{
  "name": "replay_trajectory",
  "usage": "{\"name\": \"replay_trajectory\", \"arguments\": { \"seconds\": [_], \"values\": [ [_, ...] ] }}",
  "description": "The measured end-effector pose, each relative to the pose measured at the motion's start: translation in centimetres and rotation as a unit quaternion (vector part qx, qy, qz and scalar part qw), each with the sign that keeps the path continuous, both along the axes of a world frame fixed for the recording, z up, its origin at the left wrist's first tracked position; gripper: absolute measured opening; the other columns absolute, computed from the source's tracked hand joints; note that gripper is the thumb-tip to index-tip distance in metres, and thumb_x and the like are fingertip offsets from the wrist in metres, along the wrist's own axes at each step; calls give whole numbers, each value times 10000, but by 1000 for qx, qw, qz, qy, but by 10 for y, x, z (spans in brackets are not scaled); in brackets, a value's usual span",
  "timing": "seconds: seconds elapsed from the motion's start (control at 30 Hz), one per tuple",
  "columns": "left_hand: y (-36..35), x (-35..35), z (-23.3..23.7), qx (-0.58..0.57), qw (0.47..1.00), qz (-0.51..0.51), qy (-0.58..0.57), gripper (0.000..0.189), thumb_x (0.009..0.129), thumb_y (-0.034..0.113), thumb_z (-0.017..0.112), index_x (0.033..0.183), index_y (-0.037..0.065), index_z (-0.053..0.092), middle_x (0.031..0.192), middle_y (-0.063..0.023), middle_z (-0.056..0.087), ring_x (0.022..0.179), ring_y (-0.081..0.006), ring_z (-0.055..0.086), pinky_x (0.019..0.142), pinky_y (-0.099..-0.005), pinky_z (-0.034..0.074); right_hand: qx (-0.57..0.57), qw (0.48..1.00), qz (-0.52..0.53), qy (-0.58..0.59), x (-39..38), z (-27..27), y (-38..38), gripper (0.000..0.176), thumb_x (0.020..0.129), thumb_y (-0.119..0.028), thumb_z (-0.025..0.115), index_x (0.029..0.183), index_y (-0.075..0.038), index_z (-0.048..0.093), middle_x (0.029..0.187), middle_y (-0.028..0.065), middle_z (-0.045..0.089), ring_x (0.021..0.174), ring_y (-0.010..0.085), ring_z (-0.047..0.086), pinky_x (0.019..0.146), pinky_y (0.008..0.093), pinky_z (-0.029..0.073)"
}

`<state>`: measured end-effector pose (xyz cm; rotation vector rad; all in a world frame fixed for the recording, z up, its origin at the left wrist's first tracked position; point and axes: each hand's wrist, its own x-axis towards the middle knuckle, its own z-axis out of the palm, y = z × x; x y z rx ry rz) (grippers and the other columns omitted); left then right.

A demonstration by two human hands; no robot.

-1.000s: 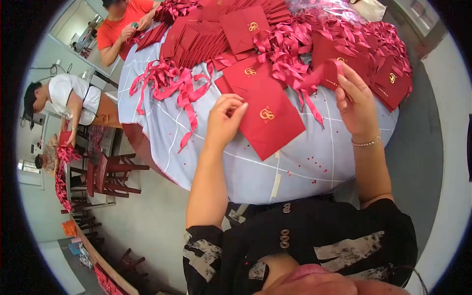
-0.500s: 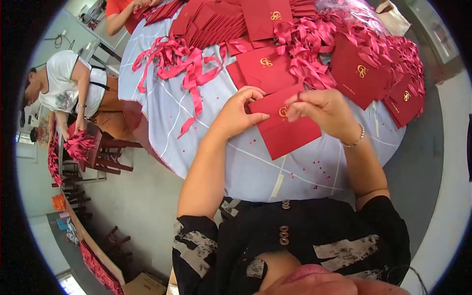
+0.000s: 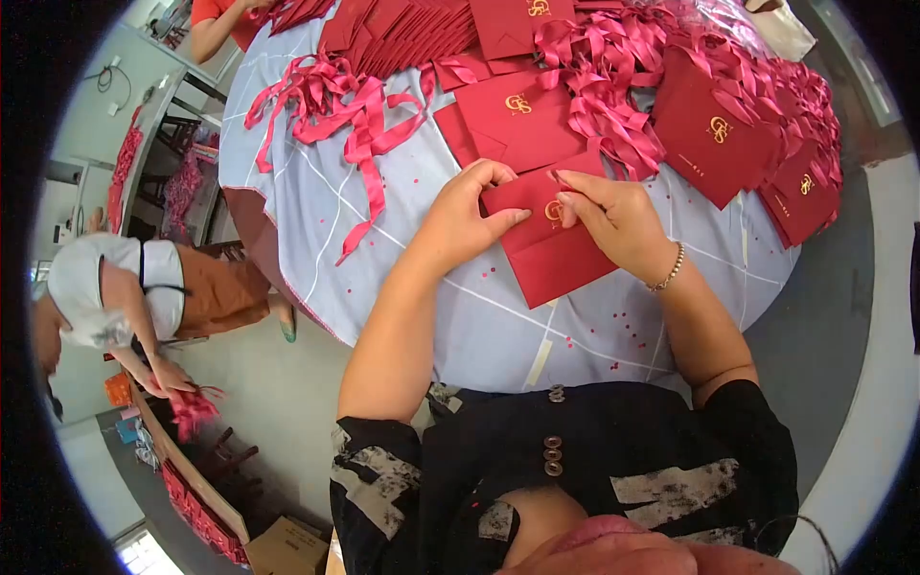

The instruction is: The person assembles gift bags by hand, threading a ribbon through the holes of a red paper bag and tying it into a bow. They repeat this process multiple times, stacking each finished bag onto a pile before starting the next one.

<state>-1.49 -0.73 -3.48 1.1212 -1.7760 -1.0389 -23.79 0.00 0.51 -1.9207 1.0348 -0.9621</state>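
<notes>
A red envelope-like folder [image 3: 561, 264] with a gold emblem lies over the cloth in front of me. My left hand [image 3: 471, 213] grips its upper left edge between thumb and fingers. My right hand [image 3: 613, 218] is pinched at the folder's upper right, beside the emblem; a small bit of red ribbon seems to show at the fingertips, too small to tell clearly. Just beyond are more red folders [image 3: 517, 113] and a heap of pink ribbons [image 3: 613, 72]. Loose pink ribbons [image 3: 364, 144] trail over the cloth at the left.
The round table wears a pale blue cloth [image 3: 460, 331] dotted with red bits. Stacked red folders [image 3: 398, 34] and ribboned folders [image 3: 714, 129] stand along its far and right sides. A co-worker [image 3: 144, 287] bends at the left; another's arm [image 3: 216, 34] shows at top left.
My right hand has lowered slightly onto the folder, with its fingers closer to the surface. The co-worker at the left has moved down and nearer, carrying pink ribbons. The view has shifted slightly.
</notes>
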Motion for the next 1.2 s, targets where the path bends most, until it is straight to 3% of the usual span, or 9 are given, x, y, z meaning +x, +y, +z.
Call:
{"name": "replay_trajectory", "arguments": {
  "seconds": [0.17,0.23,0.4,0.53,0.63,0.7,0.8,1.03,1.2],
  "values": [
    [3,-2,7,-16,1000,19,-12,390,721,122,799,1011,-2,570,998,-123,623,957,-248,615,863,-337,481,79,996,23,30,3,4,3,121,942,-77,610,992,30,634,716,62,637,596,99,595,563,260,477],
    [5,-2,9,24,999,17,-25,344,752,58,781,991,9,539,1109,-71,615,1049,-156,560,946,-289,433,75,995,43,40,5,-3,2,129,936,-91,618,986,27,623,716,80,636,595,116,607,564,275,489],
    [6,-3,10,-14,998,23,-60,359,741,56,781,998,3,536,1093,-88,623,1026,-182,581,936,-300,447,186,977,6,-104,10,-17,4,183,944,-94,614,1087,15,645,787,53,654,600,102,590,568,269,486],
    [7,-4,10,-27,996,27,-79,363,738,56,780,997,-3,534,1088,-107,631,1020,-215,601,925,-309,459,234,971,-7,-57,9,-6,4,173,969,-61,576,1092,37,648,838,12,645,657,72,581,615,229,495],
    [8,-4,9,-55,995,34,-82,372,731,59,786,1000,-2,536,1092,-114,635,1024,-236,608,922,-319,465,111,994,3,-17,10,-20,1,157,972,-63,572,1070,33,648,824,3,635,698,65,573,632,232,489],
    [9,-5,12,-62,994,36,-81,372,726,56,787,990,-2,531,1094,-119,635,1023,-246,609,919,-323,467,18,999,10,38,13,-20,0,151,929,-150,624,967,-9,661,818,153,671,709,269,659,632,363,503],
    [11,-7,14,-88,992,39,-82,365,719,43,782,966,-1,517,1095,-127,633,1020,-264,610,911,-329,471,-47,990,9,135,16,-14,1,190,923,-216,614,890,-31,639,820,183,644,754,362,638,648,433,496],
    [14,-9,17,-113,991,33,-69,347,703,-23,748,938,9,494,1119,-129,614,1045,-292,598,912,-335,469,-60,986,-11,158,22,-16,0,214,933,-258,581,878,-57,629,824,178,644,756,385,629,652,484,482],
    [15,-11,17,-140,988,22,-69,338,696,-54,720,942,4,496,1172,-145,577,1086,-327,573,924,-353,468,-61,986,26,150,21,-17,-5,142,908,-122,608,835,1,610,760,193,597,699,365,589,623,412,455]
  ]
}}
